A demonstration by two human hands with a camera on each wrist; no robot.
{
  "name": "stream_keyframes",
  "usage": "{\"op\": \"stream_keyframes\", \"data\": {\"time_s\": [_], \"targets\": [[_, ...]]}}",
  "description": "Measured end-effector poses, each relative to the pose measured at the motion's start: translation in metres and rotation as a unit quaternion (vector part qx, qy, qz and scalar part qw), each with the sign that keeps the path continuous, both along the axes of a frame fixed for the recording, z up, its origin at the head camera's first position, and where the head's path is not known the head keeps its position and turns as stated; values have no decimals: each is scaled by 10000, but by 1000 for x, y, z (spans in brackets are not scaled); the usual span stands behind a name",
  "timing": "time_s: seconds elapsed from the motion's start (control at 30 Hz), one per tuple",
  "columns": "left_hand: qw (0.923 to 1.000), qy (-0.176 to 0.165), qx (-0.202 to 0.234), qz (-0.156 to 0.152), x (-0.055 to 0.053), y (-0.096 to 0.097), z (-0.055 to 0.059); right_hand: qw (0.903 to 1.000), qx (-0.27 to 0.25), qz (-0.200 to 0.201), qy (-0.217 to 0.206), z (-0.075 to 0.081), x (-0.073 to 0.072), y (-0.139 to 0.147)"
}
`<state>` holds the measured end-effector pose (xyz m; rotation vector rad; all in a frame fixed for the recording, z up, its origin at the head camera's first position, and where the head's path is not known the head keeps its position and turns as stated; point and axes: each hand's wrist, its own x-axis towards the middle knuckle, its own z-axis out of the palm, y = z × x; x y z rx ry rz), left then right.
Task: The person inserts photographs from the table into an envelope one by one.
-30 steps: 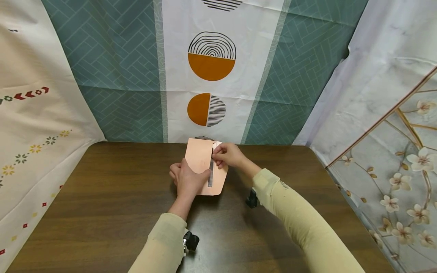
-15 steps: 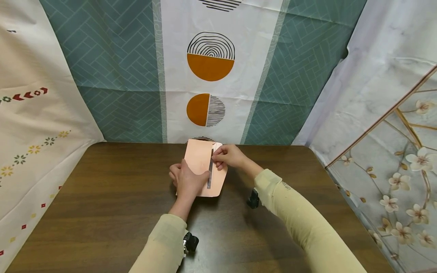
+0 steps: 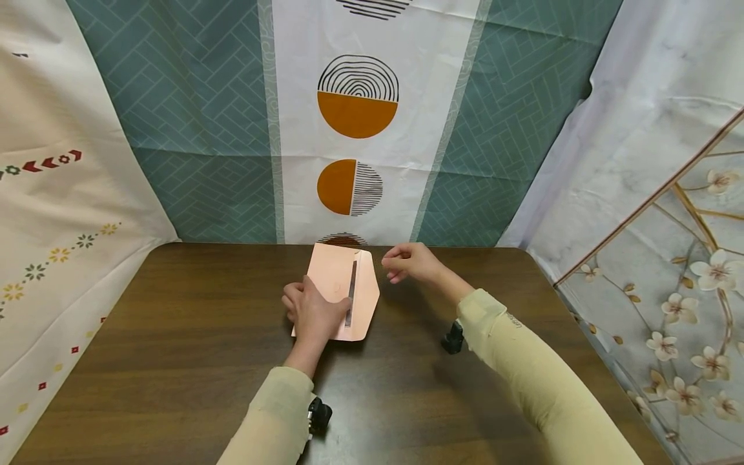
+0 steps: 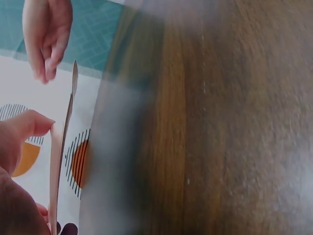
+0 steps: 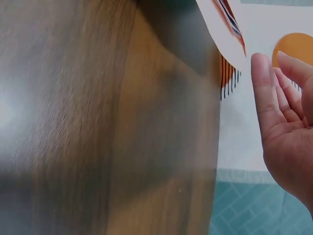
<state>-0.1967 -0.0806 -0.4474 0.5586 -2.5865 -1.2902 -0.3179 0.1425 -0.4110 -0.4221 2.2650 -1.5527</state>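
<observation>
A peach-coloured paper envelope (image 3: 327, 268) is held up off the wooden table, its flap (image 3: 366, 300) unfolded to the right. Along the flap's fold runs a dark strip (image 3: 352, 281). My left hand (image 3: 314, 311) grips the envelope's lower left part, thumb across the front and fingers at the left edge. In the left wrist view the envelope (image 4: 56, 171) appears nearly edge-on, with the thumb against it. My right hand (image 3: 415, 263) hovers just right of the flap, apart from it, with relaxed fingers and nothing visible between them. In the right wrist view its thumb and index finger (image 5: 263, 88) are separated.
The dark brown wooden table (image 3: 174, 355) spreads below both hands. Behind it hangs a teal and white patterned curtain (image 3: 215, 161). Patterned cloths hang at the left (image 3: 75, 213) and right (image 3: 657, 258). Black cameras (image 3: 320, 415) are strapped to both wrists.
My right hand has let go of the flap area and moved right, away from the envelope. My left hand and the envelope have shifted slightly left and down, and the flap shows more fully.
</observation>
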Motion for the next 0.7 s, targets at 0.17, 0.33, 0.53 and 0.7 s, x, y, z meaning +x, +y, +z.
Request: {"op": "stream_keyframes", "data": {"time_s": [0.17, 0.33, 0.53, 0.7], "targets": [[9999, -52, -115, 49, 1, -3, -5, 10000, 25, -68, -33, 0, 5, 19], [9994, -172, -293, 38, 2, -4, -9, 9999, 100, -29, 8, -4, 12, 35], [9985, -300, -462, 1, 1, -6, -13, 9999, 93, -40, 28, -12, 18, 53], [9969, -452, -646, -56, 0, -8, -18, 9998, 161, -54, 64, -17, 21, 65]]}}
